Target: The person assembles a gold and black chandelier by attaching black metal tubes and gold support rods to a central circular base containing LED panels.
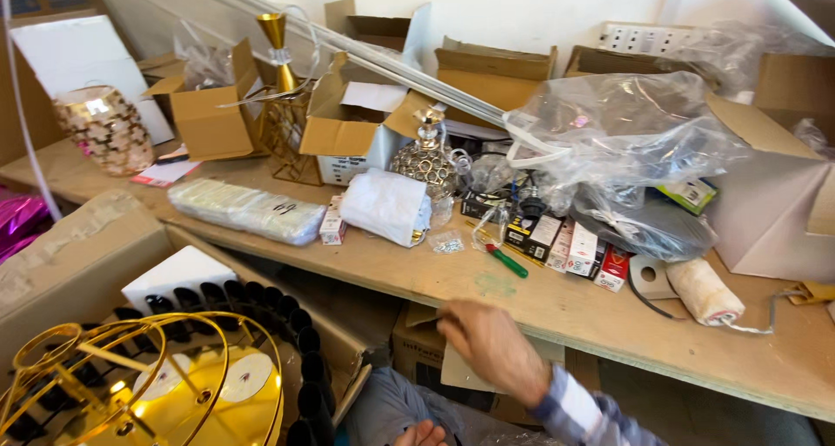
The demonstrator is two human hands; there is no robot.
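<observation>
My right hand [489, 346] reaches from a plaid sleeve to the front edge of the wooden workbench [557, 311]. Its back faces me, the fingers curl at the edge, and I see nothing in it. Only the fingertips of my left hand [421, 433] show at the bottom, resting on blue cloth over my lap. On the bench just beyond my right hand lie a green-handled screwdriver [506, 261] and a small bag of screws [449, 243]. A gold wire lamp frame [130, 385] sits low on the left.
An open cardboard box [78, 263] with white foam and black tubes stands below the bench. On the bench are small bulb boxes [570, 248], a crystal lamp ball [426, 163], a white wrapped packet [387, 207], a clear plastic bag [626, 133], a paint roller [704, 291] and several open cartons.
</observation>
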